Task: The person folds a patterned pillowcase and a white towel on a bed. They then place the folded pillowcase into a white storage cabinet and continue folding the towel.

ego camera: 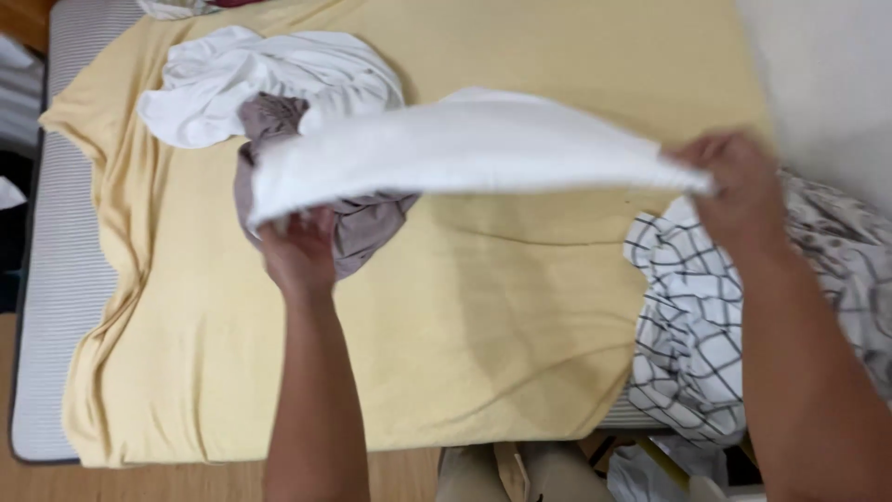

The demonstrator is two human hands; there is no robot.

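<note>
Below your grip a yellow sheet (400,353) covers the mattress (56,307), whose grey striped edge shows at your left. Beyond your left-hand grip lies a crumpled white garment (269,74), with a taupe garment (362,228) bunched just under it. Under your right-hand grip you have a checked cloth (688,335), touching a grey-patterned fabric (850,251).

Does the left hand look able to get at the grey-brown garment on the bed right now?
Probably not as things stand: the left hand is right beside the grey-brown garment, but it grips one end of the white cloth, stretched across to the right hand.
</note>
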